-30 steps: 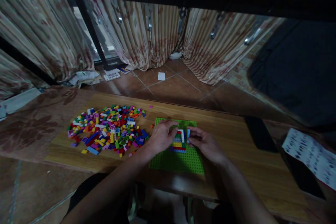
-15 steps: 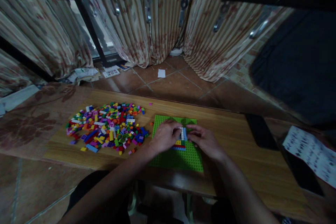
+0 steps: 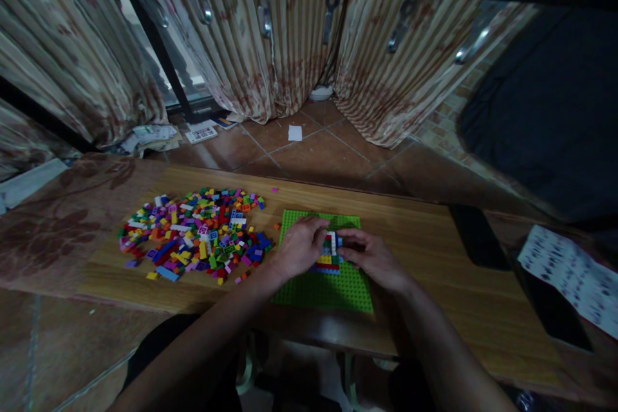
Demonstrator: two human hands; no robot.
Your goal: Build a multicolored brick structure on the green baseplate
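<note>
On the green board (image 3: 333, 299) at the near side of the table (image 3: 449, 290), the right hand (image 3: 374, 259) holds a light blue brick (image 3: 340, 242) between thumb and finger, just right of the white brick (image 3: 333, 244), while the left hand (image 3: 300, 248) bends over the left part of the joined bricks (image 3: 326, 259), and I cannot tell whether it grips something. If the right fingers press unevenly, the light blue brick could, I think, sit tilted or push the white brick loose. Partly hidden, it seems to have its long axis near-to-far, one end pointing far.
</note>
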